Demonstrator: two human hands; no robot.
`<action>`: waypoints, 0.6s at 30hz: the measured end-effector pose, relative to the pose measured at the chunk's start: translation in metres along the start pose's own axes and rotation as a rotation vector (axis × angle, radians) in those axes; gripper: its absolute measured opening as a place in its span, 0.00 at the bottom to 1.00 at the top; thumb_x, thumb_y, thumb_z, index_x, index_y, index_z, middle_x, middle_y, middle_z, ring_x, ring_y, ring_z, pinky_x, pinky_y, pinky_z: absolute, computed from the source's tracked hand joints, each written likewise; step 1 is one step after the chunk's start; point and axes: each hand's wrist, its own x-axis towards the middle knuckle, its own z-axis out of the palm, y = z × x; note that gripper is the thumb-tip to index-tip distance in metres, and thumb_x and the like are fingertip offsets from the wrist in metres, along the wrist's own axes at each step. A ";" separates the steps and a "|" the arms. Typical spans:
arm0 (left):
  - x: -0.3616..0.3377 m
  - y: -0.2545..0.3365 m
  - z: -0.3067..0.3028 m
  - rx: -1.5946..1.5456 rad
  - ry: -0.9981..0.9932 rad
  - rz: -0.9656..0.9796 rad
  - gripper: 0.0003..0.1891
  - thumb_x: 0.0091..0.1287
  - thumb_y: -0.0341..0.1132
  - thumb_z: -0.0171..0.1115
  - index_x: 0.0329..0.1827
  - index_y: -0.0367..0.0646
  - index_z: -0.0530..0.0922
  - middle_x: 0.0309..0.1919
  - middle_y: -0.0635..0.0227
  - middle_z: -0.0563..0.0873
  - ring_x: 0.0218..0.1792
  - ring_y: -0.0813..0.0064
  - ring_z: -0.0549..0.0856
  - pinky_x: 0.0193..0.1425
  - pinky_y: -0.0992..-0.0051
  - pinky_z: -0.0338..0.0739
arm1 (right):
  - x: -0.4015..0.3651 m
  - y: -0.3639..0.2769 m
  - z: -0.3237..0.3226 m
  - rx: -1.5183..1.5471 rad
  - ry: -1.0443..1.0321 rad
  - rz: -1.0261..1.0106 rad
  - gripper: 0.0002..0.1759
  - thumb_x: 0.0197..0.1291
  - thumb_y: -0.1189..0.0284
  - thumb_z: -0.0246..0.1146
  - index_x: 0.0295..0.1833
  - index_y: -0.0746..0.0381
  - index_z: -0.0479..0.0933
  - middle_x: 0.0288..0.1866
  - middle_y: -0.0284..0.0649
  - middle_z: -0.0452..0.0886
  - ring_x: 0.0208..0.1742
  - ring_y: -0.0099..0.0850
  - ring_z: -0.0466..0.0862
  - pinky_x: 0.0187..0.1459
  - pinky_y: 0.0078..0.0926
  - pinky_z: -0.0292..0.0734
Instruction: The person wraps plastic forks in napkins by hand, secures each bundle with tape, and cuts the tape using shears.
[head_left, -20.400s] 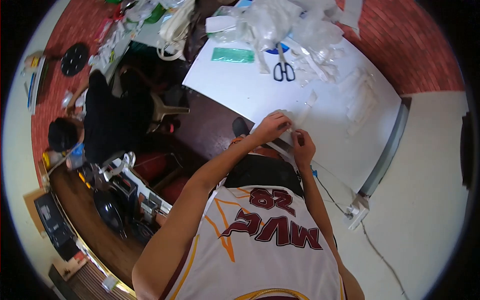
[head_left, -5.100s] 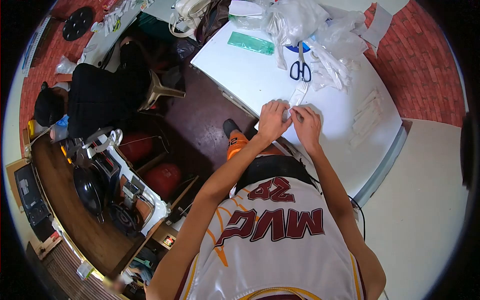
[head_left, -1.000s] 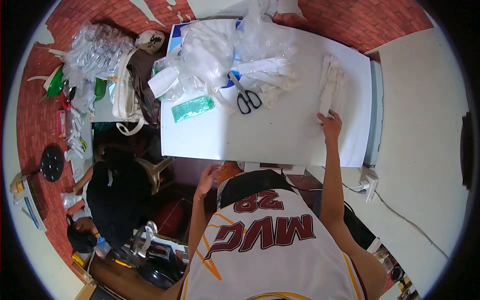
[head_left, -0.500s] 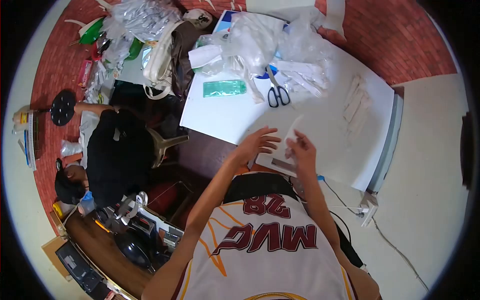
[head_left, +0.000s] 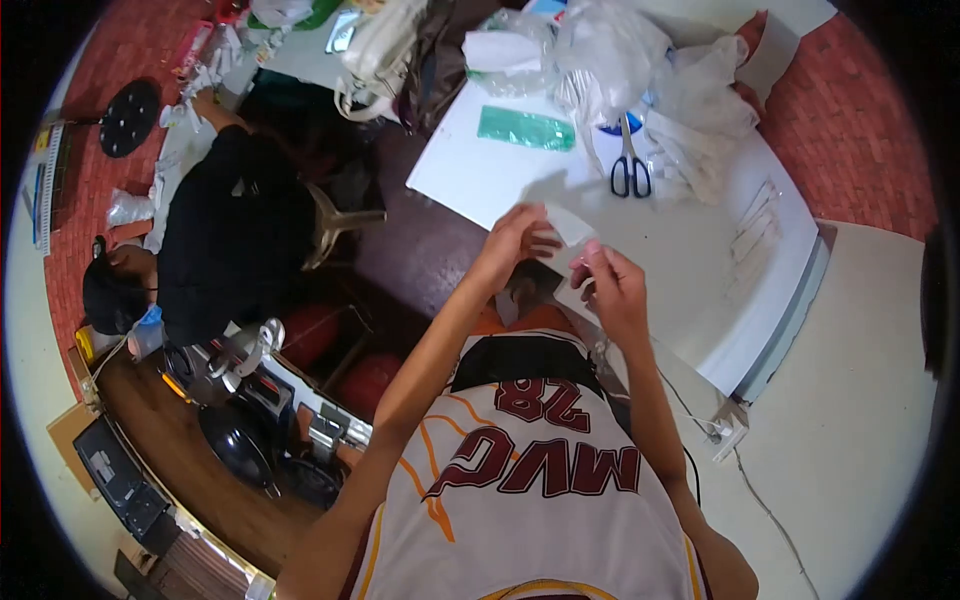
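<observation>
A thin white sheet-like piece (head_left: 568, 226), perhaps paper or plastic, spans the gap between my hands at the table's near edge. My left hand (head_left: 518, 245) has its fingers curled at the left end of that piece. My right hand (head_left: 612, 282) pinches at its lower right corner with thumb and forefinger. Beyond them on the white table (head_left: 690, 260) lie black-handled scissors (head_left: 630, 172), blades pointing away. A green plastic packet (head_left: 526, 128) is left of the scissors.
Clear plastic bags (head_left: 615, 60) crowd the table's far side. Thin pale strips (head_left: 755, 235) lie at its right. A person in black (head_left: 235, 235) sits to the left by a stool (head_left: 335, 225). A cord runs from a power outlet (head_left: 728, 435) at right.
My hands have come together around the white piece, which now lies broader to view. The camera view has shifted, so the table appears farther right. The seated person's arm has moved slightly.
</observation>
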 end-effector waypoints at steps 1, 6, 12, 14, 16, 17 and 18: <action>-0.008 0.004 -0.003 0.098 -0.020 -0.026 0.24 0.83 0.54 0.60 0.66 0.42 0.77 0.55 0.53 0.91 0.47 0.61 0.92 0.54 0.65 0.87 | 0.004 -0.014 0.000 -0.006 -0.005 -0.049 0.25 0.88 0.56 0.58 0.45 0.66 0.87 0.35 0.32 0.86 0.34 0.18 0.81 0.35 0.20 0.75; -0.043 0.009 -0.026 0.307 -0.231 -0.121 0.22 0.85 0.56 0.56 0.55 0.44 0.82 0.51 0.55 0.93 0.49 0.64 0.91 0.57 0.63 0.86 | -0.009 -0.070 -0.010 -0.057 0.124 -0.348 0.27 0.90 0.57 0.53 0.43 0.67 0.84 0.35 0.35 0.86 0.36 0.20 0.80 0.40 0.24 0.76; -0.021 0.000 0.010 0.145 -0.438 -0.249 0.33 0.87 0.64 0.48 0.72 0.43 0.80 0.59 0.57 0.91 0.57 0.65 0.89 0.68 0.60 0.81 | -0.035 -0.013 0.002 -0.017 0.296 -0.232 0.30 0.91 0.53 0.52 0.42 0.67 0.84 0.34 0.33 0.84 0.36 0.22 0.78 0.41 0.25 0.75; -0.011 -0.005 0.029 0.043 -0.393 -0.356 0.32 0.88 0.62 0.47 0.75 0.43 0.78 0.63 0.57 0.90 0.59 0.64 0.89 0.68 0.59 0.81 | -0.054 0.008 0.010 0.129 0.303 -0.144 0.30 0.91 0.52 0.51 0.42 0.65 0.84 0.36 0.33 0.84 0.36 0.22 0.79 0.42 0.25 0.75; 0.009 -0.021 0.038 0.045 -0.437 -0.297 0.30 0.89 0.54 0.52 0.83 0.43 0.72 0.65 0.59 0.89 0.61 0.65 0.89 0.68 0.58 0.82 | -0.063 0.032 0.007 0.116 0.321 0.011 0.31 0.90 0.51 0.52 0.46 0.65 0.87 0.36 0.33 0.86 0.38 0.21 0.81 0.44 0.24 0.76; 0.015 -0.029 0.047 0.097 -0.420 -0.242 0.29 0.88 0.52 0.55 0.83 0.44 0.71 0.64 0.59 0.89 0.61 0.66 0.89 0.68 0.59 0.82 | -0.068 0.049 0.005 0.139 0.321 0.038 0.31 0.90 0.51 0.52 0.47 0.66 0.87 0.36 0.33 0.86 0.39 0.21 0.82 0.45 0.24 0.77; 0.018 -0.037 0.055 0.147 -0.402 -0.190 0.30 0.88 0.51 0.57 0.84 0.44 0.70 0.64 0.60 0.89 0.61 0.67 0.89 0.67 0.59 0.82 | -0.073 0.060 0.002 0.165 0.321 0.070 0.31 0.90 0.51 0.52 0.48 0.66 0.88 0.37 0.34 0.86 0.39 0.21 0.82 0.45 0.23 0.77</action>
